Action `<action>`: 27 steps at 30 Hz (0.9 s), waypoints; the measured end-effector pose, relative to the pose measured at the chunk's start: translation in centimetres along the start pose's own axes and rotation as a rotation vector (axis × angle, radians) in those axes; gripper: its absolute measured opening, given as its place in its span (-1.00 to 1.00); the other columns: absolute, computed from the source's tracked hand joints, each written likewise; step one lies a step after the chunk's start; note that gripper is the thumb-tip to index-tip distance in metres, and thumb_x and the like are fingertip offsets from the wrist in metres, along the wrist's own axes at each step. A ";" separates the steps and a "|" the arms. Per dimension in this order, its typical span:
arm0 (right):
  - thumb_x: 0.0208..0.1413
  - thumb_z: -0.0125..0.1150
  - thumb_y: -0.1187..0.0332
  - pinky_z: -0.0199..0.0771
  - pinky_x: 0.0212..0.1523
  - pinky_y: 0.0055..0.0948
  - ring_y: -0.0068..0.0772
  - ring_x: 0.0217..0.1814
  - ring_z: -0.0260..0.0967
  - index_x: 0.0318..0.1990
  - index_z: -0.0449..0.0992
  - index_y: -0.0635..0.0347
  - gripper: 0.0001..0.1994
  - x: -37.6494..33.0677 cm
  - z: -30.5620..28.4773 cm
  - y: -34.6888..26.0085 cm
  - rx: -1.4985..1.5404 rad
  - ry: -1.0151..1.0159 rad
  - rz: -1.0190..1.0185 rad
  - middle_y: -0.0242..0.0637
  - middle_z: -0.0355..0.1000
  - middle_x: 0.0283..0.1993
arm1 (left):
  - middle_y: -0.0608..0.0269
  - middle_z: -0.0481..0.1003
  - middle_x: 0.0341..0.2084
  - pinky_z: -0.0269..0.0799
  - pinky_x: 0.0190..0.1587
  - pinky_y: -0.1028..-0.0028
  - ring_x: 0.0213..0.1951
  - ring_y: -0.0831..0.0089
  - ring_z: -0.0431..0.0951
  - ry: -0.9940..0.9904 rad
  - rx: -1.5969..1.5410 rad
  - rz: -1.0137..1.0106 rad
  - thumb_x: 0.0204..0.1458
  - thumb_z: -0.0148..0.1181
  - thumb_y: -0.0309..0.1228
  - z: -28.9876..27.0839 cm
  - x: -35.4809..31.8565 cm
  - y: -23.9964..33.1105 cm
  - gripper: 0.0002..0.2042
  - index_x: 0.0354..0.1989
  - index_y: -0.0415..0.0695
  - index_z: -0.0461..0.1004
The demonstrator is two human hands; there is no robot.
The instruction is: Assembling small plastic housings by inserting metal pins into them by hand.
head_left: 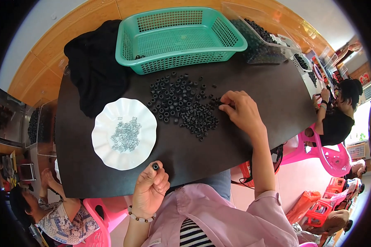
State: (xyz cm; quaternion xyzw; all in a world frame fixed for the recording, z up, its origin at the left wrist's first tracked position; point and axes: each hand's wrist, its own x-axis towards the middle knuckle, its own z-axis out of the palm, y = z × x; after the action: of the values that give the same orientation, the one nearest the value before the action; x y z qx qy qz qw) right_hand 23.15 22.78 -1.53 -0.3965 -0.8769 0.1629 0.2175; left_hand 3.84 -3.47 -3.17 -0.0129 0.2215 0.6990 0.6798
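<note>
My left hand [149,186], wearing a beaded bracelet, pinches a small black hollow cylinder [155,166] upright between thumb and fingers, near the table's front edge. At the right edge of a loose pile, my right hand [244,112] has its thumb and fingertips drawn together over small black pieces [198,120]; whatever they grip is too small to make out. Larger black cylinders [169,96] like the held one lie scattered to the left of those pieces. A white scalloped plate [102,150] left of the pile carries many tiny clear pieces [126,135].
A green plastic basket [181,64] stands behind the pile, with a black cloth [97,66] to its left. Right of it is a clear bin [268,53] of black parts. Two people sit at the dark table's [185,156] sides, a person at left [57,214] and another at right [336,117].
</note>
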 end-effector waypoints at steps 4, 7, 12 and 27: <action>-0.07 0.28 0.42 0.35 -0.29 -0.32 -0.25 -0.35 0.34 -0.35 0.50 0.20 -0.87 0.2 0.4 0.2 -0.007 0.011 -0.011 -0.26 0.42 -0.46 | 0.41 0.24 -0.59 0.21 -0.49 0.63 -0.53 0.61 0.20 0.022 0.012 0.001 0.21 0.03 -0.36 0.3 0.0 -0.1 -0.81 -0.15 -0.23 0.36; -0.02 0.24 0.44 0.34 -0.31 -0.42 -0.35 -0.36 0.36 -0.27 0.52 0.20 -0.86 0.1 0.1 -0.2 0.073 0.003 0.022 -0.28 0.42 -0.47 | 0.41 0.24 -0.59 0.21 -0.49 0.63 -0.53 0.62 0.20 0.029 0.025 0.001 0.20 0.05 -0.36 0.3 0.0 -0.2 -0.81 -0.15 -0.23 0.36; 0.10 0.17 0.47 0.33 -0.30 -0.59 -0.60 -0.31 0.39 -0.14 0.55 0.24 -0.83 -0.7 -0.4 -1.2 0.587 -0.016 0.126 -0.36 0.50 -0.36 | 0.42 0.24 -0.59 0.20 -0.50 0.63 -0.55 0.63 0.19 0.040 0.036 -0.002 0.18 0.08 -0.35 0.7 0.2 -0.2 -0.80 -0.14 -0.22 0.37; 0.11 0.20 0.51 0.43 -0.11 -0.61 -0.59 -0.17 0.45 -0.15 0.51 0.34 -0.84 -3.1 1.8 -9.2 1.255 -0.339 0.173 -0.29 0.53 -0.23 | 0.44 0.23 -0.62 0.14 -0.49 0.64 -0.55 0.64 0.18 0.088 0.202 0.022 0.15 0.12 -0.27 2.2 0.2 0.0 -0.74 -0.16 -0.21 0.36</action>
State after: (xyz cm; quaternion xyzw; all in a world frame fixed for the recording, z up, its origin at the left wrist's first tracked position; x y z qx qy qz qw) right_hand 18.32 14.33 0.40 -0.2320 -0.6026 0.7207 0.2523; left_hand 4.45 -2.54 -1.22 0.0272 0.3207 0.6795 0.6593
